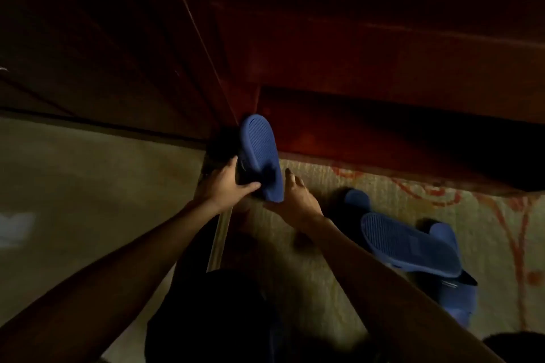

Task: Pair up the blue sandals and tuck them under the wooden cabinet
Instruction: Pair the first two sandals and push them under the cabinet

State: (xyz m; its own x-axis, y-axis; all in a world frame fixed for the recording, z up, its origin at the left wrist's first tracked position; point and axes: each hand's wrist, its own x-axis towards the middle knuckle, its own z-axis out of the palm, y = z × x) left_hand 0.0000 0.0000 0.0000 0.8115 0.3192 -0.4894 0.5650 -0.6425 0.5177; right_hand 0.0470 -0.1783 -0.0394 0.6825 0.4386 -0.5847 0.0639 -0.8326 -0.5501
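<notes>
A blue sandal (261, 153) is held upright on its edge with its ribbed sole facing me, right at the corner of the dark wooden cabinet (368, 68). My left hand (227, 183) grips its strap side, thumb hooked around the lower edge. My right hand (298, 197) rests against the sandal's heel end, fingers loosely spread. More blue sandals lie on the rug at the right: one sole-up (410, 244) leaning over another (454, 298), with a third part (358, 199) showing behind them.
A pale rug with red patterning (507, 215) covers the floor at the right. Bare tan floor (88, 186) lies at the left, split from the rug by a metal strip (219, 242). My dark-clothed knees fill the bottom middle. The scene is dim.
</notes>
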